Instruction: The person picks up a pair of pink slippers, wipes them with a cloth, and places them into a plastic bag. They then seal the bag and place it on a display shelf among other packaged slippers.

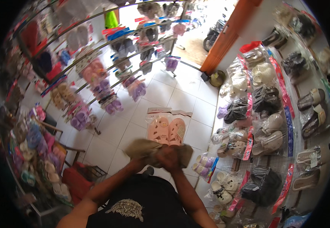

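Note:
My left hand grips the near left side of an olive-brown article. Motion blur hides whether this is footwear or cloth. Closed over its middle is my right hand, with part of the article showing on either side. Just beyond both hands, a pair of pink clogs shows in a clear plastic bag with a header card along its far edge. The heel ends of the clogs are covered by the article and my hands. I cannot tell whether the bag rests on the floor.
Metal racks of bagged sandals stand ahead and left. On the right, a wall display holds more bagged footwear. A red-covered seat is near my left arm. Past the white tiled floor, a motorcycle stands outside the doorway.

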`<state>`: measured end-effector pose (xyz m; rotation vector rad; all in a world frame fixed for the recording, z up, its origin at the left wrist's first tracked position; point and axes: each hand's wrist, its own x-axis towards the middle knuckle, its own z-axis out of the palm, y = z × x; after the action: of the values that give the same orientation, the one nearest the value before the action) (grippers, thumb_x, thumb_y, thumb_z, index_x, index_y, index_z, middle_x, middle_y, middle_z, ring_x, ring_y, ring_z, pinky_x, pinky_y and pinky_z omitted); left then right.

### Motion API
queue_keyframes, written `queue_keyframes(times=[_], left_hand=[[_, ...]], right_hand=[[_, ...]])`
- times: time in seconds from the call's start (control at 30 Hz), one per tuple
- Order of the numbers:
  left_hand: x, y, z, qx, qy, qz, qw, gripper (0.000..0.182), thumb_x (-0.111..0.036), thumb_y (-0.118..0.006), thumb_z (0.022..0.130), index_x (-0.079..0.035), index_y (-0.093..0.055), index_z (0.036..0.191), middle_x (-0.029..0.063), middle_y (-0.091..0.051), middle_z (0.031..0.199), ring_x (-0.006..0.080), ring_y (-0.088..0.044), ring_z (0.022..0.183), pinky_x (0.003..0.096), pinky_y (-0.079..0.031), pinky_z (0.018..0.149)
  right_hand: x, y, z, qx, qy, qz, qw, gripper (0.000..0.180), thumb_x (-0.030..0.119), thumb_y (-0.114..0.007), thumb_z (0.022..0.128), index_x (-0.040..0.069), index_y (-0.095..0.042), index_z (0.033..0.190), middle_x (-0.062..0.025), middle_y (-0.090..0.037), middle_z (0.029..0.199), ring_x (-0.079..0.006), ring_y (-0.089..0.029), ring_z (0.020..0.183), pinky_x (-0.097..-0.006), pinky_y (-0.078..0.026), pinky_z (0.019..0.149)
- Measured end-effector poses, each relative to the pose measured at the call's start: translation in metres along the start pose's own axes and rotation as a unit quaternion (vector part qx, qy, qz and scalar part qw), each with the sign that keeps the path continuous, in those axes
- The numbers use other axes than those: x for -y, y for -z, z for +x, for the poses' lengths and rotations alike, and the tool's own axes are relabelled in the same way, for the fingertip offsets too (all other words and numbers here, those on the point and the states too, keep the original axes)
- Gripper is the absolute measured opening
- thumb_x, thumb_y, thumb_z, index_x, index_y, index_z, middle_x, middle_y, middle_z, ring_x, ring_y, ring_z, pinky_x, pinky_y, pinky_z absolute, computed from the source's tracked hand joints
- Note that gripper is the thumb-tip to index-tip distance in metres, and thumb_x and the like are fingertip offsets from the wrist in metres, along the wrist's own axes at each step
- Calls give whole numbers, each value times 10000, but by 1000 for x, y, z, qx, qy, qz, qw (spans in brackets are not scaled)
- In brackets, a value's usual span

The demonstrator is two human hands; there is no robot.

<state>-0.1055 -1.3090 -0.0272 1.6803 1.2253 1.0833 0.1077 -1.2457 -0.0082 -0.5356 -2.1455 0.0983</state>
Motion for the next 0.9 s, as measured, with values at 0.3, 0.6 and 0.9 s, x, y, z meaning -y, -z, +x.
queue_keyframes(times=[0.3, 0.6, 0.9], left_hand=[[35, -8, 141, 24, 264, -486, 833, 806, 28, -675, 909, -65, -291, 1610, 145, -570, 1448, 295, -633, 1295, 499, -579, 1068], [117, 36, 308, 94, 286, -588, 751, 828, -100, -805, 877, -80, -385, 1591, 160, -603, 1445, 332, -669, 1271, 507, -592, 1039], [149, 59, 533, 124, 280, -548, 778, 752, -47, -660, 859, 13, -377, 1553, 198, -607, 1399, 339, -705, 1194, 498, -623, 1006]], right_hand=[[-149, 67, 64, 177, -116, -47, 976, 430, 74, -748, 773, 97, -733, 1202, -153, -717, 1162, -366, -694, 1072, -473, -558, 987], [-457, 110, 136, 211, -445, -173, 853, 425, 114, -635, 826, 149, -690, 1247, -152, -733, 1067, -406, -709, 1038, -490, -576, 872], [-496, 358, 422, -140, -147, -337, 919, 462, 43, -613, 820, 58, -649, 1281, -203, -704, 1200, -391, -678, 1140, -448, -528, 980]])
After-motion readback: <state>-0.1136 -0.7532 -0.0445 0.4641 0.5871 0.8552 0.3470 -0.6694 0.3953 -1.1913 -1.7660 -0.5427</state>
